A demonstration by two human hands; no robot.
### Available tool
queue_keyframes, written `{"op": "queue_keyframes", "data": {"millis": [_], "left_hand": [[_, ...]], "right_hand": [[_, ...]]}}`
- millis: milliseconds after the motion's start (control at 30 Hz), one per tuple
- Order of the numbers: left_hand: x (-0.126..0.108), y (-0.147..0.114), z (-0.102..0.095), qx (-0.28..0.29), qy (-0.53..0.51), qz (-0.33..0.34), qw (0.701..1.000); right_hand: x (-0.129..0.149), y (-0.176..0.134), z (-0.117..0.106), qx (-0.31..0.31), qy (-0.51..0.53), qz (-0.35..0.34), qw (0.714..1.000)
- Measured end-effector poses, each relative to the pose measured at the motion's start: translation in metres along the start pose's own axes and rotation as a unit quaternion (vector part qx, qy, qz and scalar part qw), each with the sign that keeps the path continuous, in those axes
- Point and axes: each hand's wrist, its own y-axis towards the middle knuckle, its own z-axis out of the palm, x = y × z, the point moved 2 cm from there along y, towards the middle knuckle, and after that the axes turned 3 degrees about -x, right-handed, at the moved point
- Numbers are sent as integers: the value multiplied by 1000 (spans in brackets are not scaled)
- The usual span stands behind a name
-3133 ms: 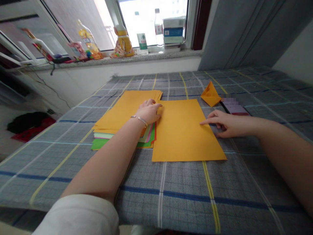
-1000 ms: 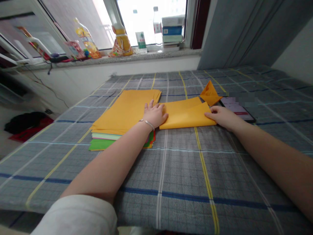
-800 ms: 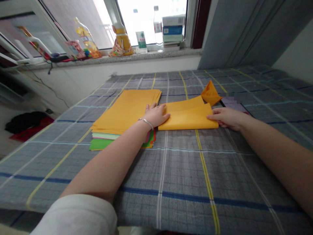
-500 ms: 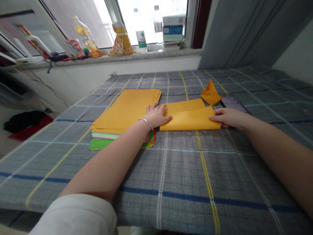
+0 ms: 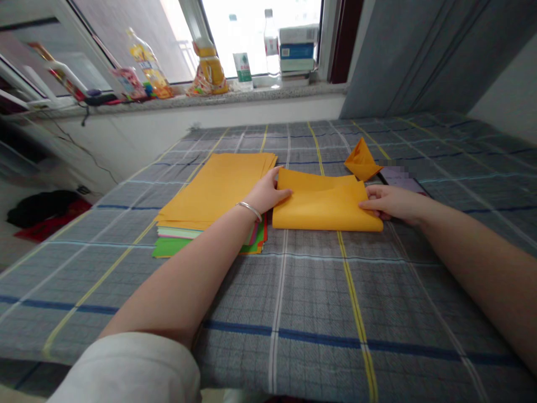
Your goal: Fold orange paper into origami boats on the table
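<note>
The paper (image 5: 323, 210) lies on the plaid cloth (image 5: 319, 313), bent over into a soft, rounded fold along its near side. The left hand (image 5: 268, 193) has a narrow grip on its left edge, thumb on top, fingertips at the far left corner. The right hand (image 5: 390, 202) pinches the right edge, thumb over the upper layer; its other fingers are partly hidden. The far edges of the two layers do not quite line up on the right.

To the left, the stack (image 5: 218, 187) sits close by, its right edge just beside the paper, with the left wrist passing over it. Beyond the far right corner stands a small folded shape (image 5: 361, 162), near enough to leave little room there. The phone (image 5: 398, 177) lies next to that, partly behind the right hand. The widest room is on the near side: a long stretch of cloth runs from the fold to the cloth's near edge.
</note>
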Motion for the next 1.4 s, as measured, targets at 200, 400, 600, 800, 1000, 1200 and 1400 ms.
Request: {"op": "queue_keyframes", "data": {"millis": [200, 400, 600, 800, 1000, 1200, 1400], "left_hand": [[-3, -5, -3, 39, -9, -51, 998], [-8, -11, 2, 130, 10, -10, 991], [-10, -14, 3, 133, 26, -6, 991], [-11, -17, 7, 133, -28, -11, 991], [-16, -21, 10, 117, -87, -1, 989], [-12, -16, 10, 68, -56, 1, 996], [-6, -12, 10, 28, 6, 14, 999]], "right_hand": [[-1, -9, -7, 106, -38, 21, 993], [-1, -6, -9, 28, -31, 29, 999], [-2, -1, -7, -32, -26, -39, 998], [-1, 3, 0, -118, -115, -104, 981], [-5, 5, 4, -189, -101, -141, 967], [-9, 6, 3, -223, -28, -136, 965], [-4, 1, 1, -252, -46, -145, 956]]}}
